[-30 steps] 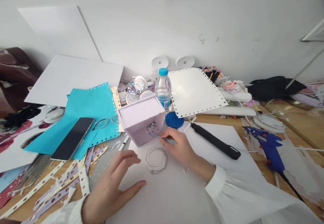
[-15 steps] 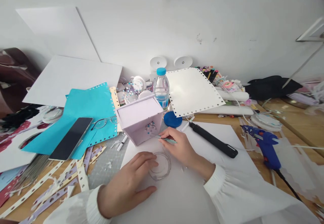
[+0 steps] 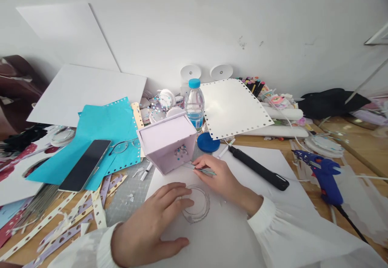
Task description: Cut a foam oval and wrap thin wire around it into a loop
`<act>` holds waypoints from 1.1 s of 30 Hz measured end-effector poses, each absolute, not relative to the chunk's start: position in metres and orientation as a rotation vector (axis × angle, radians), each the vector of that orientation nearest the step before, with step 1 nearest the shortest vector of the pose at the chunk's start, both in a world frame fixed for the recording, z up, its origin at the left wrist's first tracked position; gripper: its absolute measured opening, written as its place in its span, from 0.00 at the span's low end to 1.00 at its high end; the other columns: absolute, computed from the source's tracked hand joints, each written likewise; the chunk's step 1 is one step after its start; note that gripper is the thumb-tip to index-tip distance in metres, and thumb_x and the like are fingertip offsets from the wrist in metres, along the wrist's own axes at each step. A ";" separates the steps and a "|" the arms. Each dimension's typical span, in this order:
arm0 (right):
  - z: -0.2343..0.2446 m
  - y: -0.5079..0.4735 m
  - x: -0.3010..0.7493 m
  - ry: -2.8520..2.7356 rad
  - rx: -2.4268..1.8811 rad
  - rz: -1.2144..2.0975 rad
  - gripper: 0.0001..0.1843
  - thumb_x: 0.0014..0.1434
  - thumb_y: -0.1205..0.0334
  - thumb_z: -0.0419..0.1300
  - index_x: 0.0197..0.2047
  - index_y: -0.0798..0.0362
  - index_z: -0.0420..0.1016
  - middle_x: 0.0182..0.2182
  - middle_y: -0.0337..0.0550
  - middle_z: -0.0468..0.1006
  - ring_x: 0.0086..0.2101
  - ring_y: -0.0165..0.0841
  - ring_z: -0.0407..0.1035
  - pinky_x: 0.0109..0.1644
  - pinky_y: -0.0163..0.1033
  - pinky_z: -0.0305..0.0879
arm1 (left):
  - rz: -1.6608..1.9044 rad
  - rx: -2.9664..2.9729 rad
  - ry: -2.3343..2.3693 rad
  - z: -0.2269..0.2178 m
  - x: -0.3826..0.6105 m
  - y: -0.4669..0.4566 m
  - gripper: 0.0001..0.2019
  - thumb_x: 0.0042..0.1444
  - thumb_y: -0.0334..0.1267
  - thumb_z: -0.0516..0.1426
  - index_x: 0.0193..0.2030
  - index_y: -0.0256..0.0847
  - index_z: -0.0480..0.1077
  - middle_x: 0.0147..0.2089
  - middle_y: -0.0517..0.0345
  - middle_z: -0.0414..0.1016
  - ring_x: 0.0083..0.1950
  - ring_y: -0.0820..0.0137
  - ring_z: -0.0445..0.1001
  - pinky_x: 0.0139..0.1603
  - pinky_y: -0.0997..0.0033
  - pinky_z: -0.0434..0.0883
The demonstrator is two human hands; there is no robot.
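My right hand (image 3: 220, 177) pinches a pair of light green tweezers (image 3: 207, 171), their tips pointing left toward the open front of a pale lilac box (image 3: 166, 132). Inside the box, a small cluster of blue and pinkish bits (image 3: 181, 150) sits against the right inner wall. My left hand (image 3: 157, 219) lies with fingers spread on the white sheet (image 3: 224, 231). Its fingertips reach over the left edge of a thin, clear ring-shaped thing (image 3: 207, 207); whether they touch it I cannot tell.
Behind the box stands a water bottle (image 3: 194, 104), with a blue round lid (image 3: 208, 142) beside it. To the right lie a black stick-shaped device (image 3: 257, 167) and a blue glue gun (image 3: 323, 175). A phone (image 3: 86, 165), glasses (image 3: 121, 147) and punched paper strips (image 3: 57, 239) are on the left.
My right hand and the tweezers have drawn back slightly to the right from the box. The ring-shaped thing appears a little further right and lower. The view has shifted slightly.
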State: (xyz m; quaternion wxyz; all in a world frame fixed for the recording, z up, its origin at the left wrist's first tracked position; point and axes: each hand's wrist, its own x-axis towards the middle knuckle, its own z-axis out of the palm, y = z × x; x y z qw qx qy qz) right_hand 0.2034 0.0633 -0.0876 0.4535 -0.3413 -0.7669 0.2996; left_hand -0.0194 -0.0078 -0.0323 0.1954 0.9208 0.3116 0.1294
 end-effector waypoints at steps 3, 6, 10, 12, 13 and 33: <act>-0.090 0.065 0.206 -1.987 -0.806 0.717 0.04 0.62 0.67 0.57 0.36 0.49 0.70 0.39 0.46 0.78 0.41 0.38 0.74 0.45 0.45 0.71 | 0.430 2.589 0.857 -0.020 -0.021 -0.007 0.28 0.52 0.37 0.62 0.59 0.44 0.58 0.60 0.43 0.68 0.64 0.53 0.63 0.60 0.50 0.70; -0.092 0.066 0.207 -2.034 -0.787 0.683 0.06 0.62 0.68 0.55 0.36 0.48 0.71 0.39 0.46 0.79 0.42 0.39 0.74 0.45 0.46 0.71 | 0.540 2.545 0.857 -0.008 -0.023 -0.008 0.27 0.52 0.34 0.61 0.58 0.46 0.59 0.58 0.45 0.69 0.62 0.55 0.65 0.59 0.54 0.70; -0.093 0.065 0.205 -2.033 -0.776 0.659 0.09 0.63 0.66 0.54 0.34 0.47 0.73 0.35 0.45 0.79 0.41 0.40 0.74 0.44 0.47 0.73 | 0.663 2.438 0.807 0.000 -0.025 -0.010 0.26 0.51 0.31 0.61 0.57 0.47 0.60 0.56 0.49 0.70 0.59 0.58 0.67 0.58 0.57 0.70; -0.093 0.064 0.204 -2.018 -0.771 0.661 0.09 0.63 0.65 0.55 0.32 0.46 0.73 0.33 0.45 0.79 0.40 0.40 0.74 0.44 0.47 0.73 | 0.685 2.419 0.765 0.001 -0.024 -0.010 0.26 0.50 0.30 0.61 0.56 0.46 0.61 0.54 0.50 0.71 0.57 0.59 0.68 0.57 0.58 0.70; -0.092 0.064 0.203 -2.009 -0.768 0.664 0.09 0.63 0.65 0.55 0.32 0.46 0.73 0.33 0.45 0.79 0.39 0.39 0.75 0.43 0.47 0.73 | 0.684 2.426 0.741 0.001 -0.022 -0.009 0.25 0.50 0.30 0.61 0.55 0.46 0.61 0.53 0.50 0.72 0.56 0.59 0.68 0.57 0.58 0.70; -0.047 0.001 0.234 -1.062 -0.876 1.247 0.11 0.57 0.60 0.67 0.28 0.50 0.70 0.27 0.37 0.78 0.24 0.27 0.71 0.26 0.30 0.68 | 0.945 2.440 0.484 -0.038 0.011 0.027 0.12 0.50 0.29 0.57 0.43 0.40 0.67 0.52 0.44 0.70 0.52 0.57 0.68 0.51 0.54 0.68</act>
